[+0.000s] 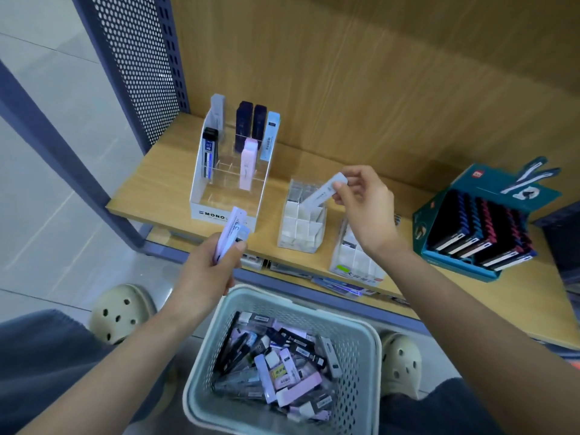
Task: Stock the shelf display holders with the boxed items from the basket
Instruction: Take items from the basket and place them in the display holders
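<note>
A pale perforated basket (354, 350) on the floor between my feet holds several small boxed items (282, 365). My left hand (210, 268) grips a few slim pale boxes (232, 229) above the basket's far rim. My right hand (364, 202) pinches a grey-white box (323, 191), tilted with its lower end inside a clear divided holder (299, 224) on the wooden shelf. To the left stands a tiered MONO display holder (219, 211) with several upright boxes, dark, pink and blue. Another clear holder (354, 259) sits under my right wrist.
A teal carton (464, 215) of dark flat packs leans at the shelf's right. A perforated grey metal panel (138, 58) bounds the shelf on the left. Price labels line the shelf's front edge (339, 284). My beige clogs (122, 312) flank the basket.
</note>
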`<state>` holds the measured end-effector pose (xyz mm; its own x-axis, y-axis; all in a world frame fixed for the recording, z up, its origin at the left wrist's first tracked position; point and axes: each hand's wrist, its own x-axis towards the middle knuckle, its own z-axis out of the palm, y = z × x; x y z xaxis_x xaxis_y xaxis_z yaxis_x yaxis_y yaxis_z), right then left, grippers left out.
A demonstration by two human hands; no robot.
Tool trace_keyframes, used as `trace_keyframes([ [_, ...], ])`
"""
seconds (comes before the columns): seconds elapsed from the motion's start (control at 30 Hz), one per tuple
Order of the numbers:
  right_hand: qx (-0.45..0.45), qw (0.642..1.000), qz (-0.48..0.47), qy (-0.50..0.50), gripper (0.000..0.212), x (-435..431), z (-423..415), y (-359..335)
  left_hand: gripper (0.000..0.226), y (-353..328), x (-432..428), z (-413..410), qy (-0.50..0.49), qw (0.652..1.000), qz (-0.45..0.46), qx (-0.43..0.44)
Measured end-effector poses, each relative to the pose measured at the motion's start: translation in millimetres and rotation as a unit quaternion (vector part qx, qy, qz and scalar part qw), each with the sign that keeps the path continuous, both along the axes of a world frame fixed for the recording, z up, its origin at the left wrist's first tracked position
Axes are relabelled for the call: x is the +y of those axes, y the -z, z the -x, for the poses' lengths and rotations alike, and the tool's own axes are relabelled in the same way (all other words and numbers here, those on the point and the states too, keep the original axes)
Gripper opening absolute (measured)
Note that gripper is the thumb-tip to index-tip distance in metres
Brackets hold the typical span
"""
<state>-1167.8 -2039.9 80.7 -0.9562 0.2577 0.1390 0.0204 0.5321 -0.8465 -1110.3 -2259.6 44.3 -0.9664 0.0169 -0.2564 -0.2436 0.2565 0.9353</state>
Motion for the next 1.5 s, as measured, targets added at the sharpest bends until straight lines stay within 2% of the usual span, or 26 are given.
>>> trace_keyframes([
  [0.07,0.02,0.999,0.018,-0.023,0.011,-13.6,10.9,-3.3,0.027,4.5,-2.9,7.6,-0.012,1.0,-0.007,0.003],
  [0.2,0.076,0.995,0.009,-0.058,0.022,-43.8,34.1,-10.9,0.033,7.6,-8.3,24.3,-0.034,0.999,-0.018,0.011],
  [0.33,0.115,0.991,0.012,-0.07,0.005,-71.0,60.7,-18.7,0.03,7.3,-13.4,38.9,-0.063,0.997,-0.032,0.004],
  [0.47,0.131,0.988,-0.021,-0.079,0.012,-97.3,90.8,-22.2,0.023,4.7,-20.4,52.0,-0.081,0.996,-0.043,-0.001],
  [0.6,0.128,0.986,-0.056,-0.087,0.012,-119.9,117.3,-17.2,0.03,1.5,-26.6,62.1,-0.089,0.995,-0.047,-0.002],
  [0.83,0.064,0.978,-0.158,-0.118,0.018,-138.2,142.1,4.9,0.027,-2.0,-35.7,75.2,-0.097,0.992,-0.075,-0.008],
  [1.0,0.032,0.956,-0.242,-0.162,0.025,-144.4,150.1,-4.2,0.023,-4.1,-43.9,84.4,-0.12,0.987,-0.1,-0.041],
  [1.07,0.046,0.948,-0.275,-0.151,0.023,-146.8,152.8,-5.4,0.019,-5.9,-47.1,86.3,-0.127,0.982,-0.127,-0.057],
  [1.17,0.043,0.919,-0.372,-0.126,0.019,-148.9,156.3,-7.0,0.018,-8.3,-51.2,87.4,-0.139,0.973,-0.166,-0.077],
  [1.27,0.028,0.9,-0.425,-0.093,0.023,-148.8,156.2,-11.9,0.021,-10.2,-53.8,86.9,-0.151,0.965,-0.195,-0.088],
  [1.4,0.019,0.897,-0.433,-0.086,0.026,-156.7,144.4,-16.0,0.019,-12.2,-56.7,81.6,-0.141,0.966,-0.202,-0.072],
  [1.5,0.053,0.944,-0.307,-0.109,0.023,-166.5,117.7,-16.8,0.016,-14.0,-58.7,76.4,-0.109,0.978,-0.176,-0.031],
])
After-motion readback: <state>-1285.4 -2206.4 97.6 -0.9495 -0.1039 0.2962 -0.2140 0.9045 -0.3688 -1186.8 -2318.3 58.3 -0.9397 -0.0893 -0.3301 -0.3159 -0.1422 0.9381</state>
